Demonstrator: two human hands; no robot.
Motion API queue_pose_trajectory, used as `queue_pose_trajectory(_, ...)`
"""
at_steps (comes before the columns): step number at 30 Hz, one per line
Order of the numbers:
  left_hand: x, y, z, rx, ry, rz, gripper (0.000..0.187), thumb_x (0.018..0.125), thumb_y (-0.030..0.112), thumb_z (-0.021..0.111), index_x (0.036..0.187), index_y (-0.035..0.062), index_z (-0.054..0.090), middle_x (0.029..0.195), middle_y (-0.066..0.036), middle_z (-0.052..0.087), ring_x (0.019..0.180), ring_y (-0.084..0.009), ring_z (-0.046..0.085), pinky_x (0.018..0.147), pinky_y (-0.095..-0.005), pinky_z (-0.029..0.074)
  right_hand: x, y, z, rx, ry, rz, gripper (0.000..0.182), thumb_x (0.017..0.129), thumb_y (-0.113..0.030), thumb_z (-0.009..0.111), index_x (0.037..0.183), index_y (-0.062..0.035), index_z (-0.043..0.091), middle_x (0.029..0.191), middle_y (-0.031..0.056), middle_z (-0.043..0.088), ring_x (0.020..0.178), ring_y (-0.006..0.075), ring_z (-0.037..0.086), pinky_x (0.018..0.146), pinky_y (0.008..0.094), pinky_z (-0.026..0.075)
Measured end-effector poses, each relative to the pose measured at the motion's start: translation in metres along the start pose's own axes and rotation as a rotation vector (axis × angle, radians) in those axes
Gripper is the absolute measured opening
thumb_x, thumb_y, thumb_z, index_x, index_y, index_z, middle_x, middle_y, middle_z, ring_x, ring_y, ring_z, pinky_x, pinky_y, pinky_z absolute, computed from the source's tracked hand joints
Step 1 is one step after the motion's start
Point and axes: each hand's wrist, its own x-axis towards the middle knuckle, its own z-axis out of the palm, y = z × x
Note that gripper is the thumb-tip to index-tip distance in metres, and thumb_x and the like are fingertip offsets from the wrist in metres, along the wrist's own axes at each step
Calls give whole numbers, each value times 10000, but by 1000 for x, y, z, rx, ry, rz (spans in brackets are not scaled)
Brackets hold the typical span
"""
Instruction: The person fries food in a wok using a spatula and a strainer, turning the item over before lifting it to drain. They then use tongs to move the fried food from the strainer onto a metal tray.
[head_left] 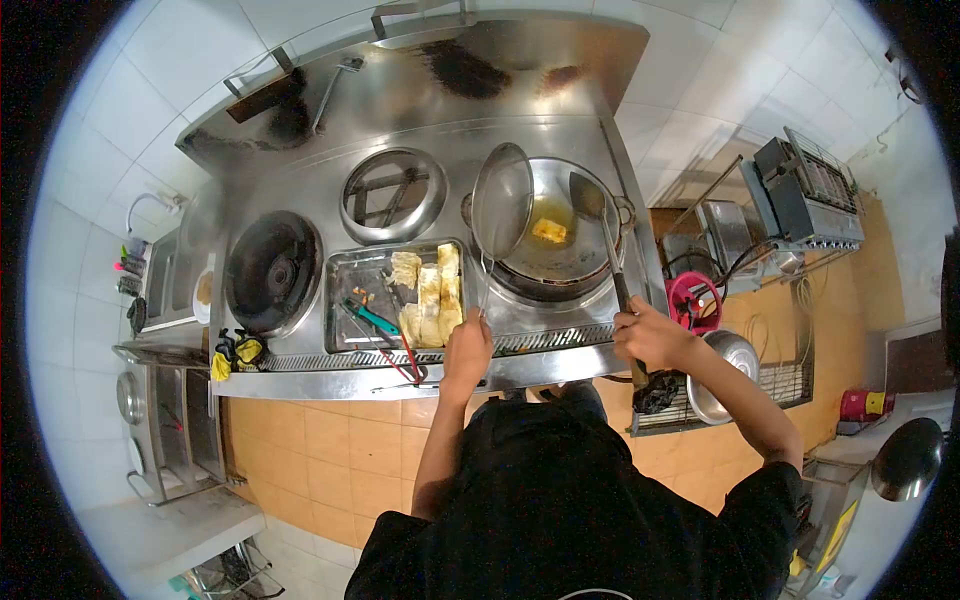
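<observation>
My left hand (468, 352) is closed around the thin handle of a round mesh strainer (503, 195), which is held over the left side of a wide metal pan (545, 285). In my right hand (650, 335) is the long handle of a spatula (588, 195); its dark blade is over the pan's right side. A yellow piece of food (549, 231) sits in shallow oil on the pan floor. Left of the pan, a metal tray (345, 268) carries several pale yellow folded food pieces (430, 305) and a teal-handled tool (375, 317).
An open burner ring (352, 220) and a blackened burner (262, 272) lie to the left on the steel stove. Yellow-black cloth or gloves (237, 352) rest at its front left corner. A pink basket (692, 300) and a metal bowl (728, 375) stand at right.
</observation>
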Motion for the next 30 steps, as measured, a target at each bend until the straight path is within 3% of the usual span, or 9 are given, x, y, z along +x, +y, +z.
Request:
queue_pose_trajectory(2,-1,2,0,-13,8,-9,146,938,107,495,986,-19,551,772,-309,631,755,-483,625,661,-553,493,-5,11,22,-24,-35,-8,79,634,-267,672,667,-202,640,813,-46,620,893,180,544,846,381,360)
queue_pose_trajectory(4,-3,4,0,-51,4,-24,150,935,96,492,1004,-23,551,784,-314,630,770,-485,622,673,-555,488,-9,23,44,139,167,5,93,643,-231,665,663,-164,604,788,-48,575,905,169,542,850,349,357)
queue_pose_trajectory(10,-6,-3,8,-167,46,26,146,937,86,485,982,-35,553,799,-325,619,792,-500,605,676,-552,474,-16,29,78,317,360,113,101,712,-208,696,751,-143,629,875,3,598,1055,219,558,898,387,400)
queue_pose_trajectory(17,-5,5,4,-180,15,-24,138,934,62,479,989,-40,553,845,-318,631,838,-498,606,700,-537,479,-23,37,111,228,400,93,134,726,-180,738,743,-92,638,904,55,598,1140,273,569,879,411,435)
queue_pose_trajectory(23,-7,5,8,-189,4,-87,163,927,51,481,1039,-38,559,953,-300,648,922,-476,615,762,-508,489,-27,35,124,93,435,366,163,763,-220,679,913,-166,642,1133,72,608,1256,347,489,974,454,429)
queue_pose_trajectory(25,-7,2,13,-221,85,-21,162,942,56,486,1048,-33,571,876,-273,656,816,-446,642,694,-460,492,-31,31,127,425,315,584,241,804,-145,652,1042,-177,632,1169,94,620,1210,334,542,946,426,462)
queue_pose_trajectory(26,-7,-1,15,-221,85,-21,162,942,56,486,1048,-33,571,876,-273,656,816,-446,642,694,-460,492,-32,32,129,425,315,583,241,804,-145,652,1042,-177,632,1169,94,620,1210,334,542,946,426,462)
queue_pose_trajectory(28,-6,3,12,-236,-1,-105,162,946,50,483,1052,-38,568,912,-261,665,822,-422,654,705,-440,502,-35,30,126,911,269,531,399,777,-17,649,1155,-130,592,1078,110,626,948,257,634,791,348,510)
queue_pose_trajectory(30,-5,4,13,-240,20,-84,169,931,36,477,1042,-46,575,919,-275,662,852,-440,647,723,-457,505,-34,31,125,1014,263,489,443,796,-4,619,1217,-133,567,1111,121,636,981,253,638,835,348,504)
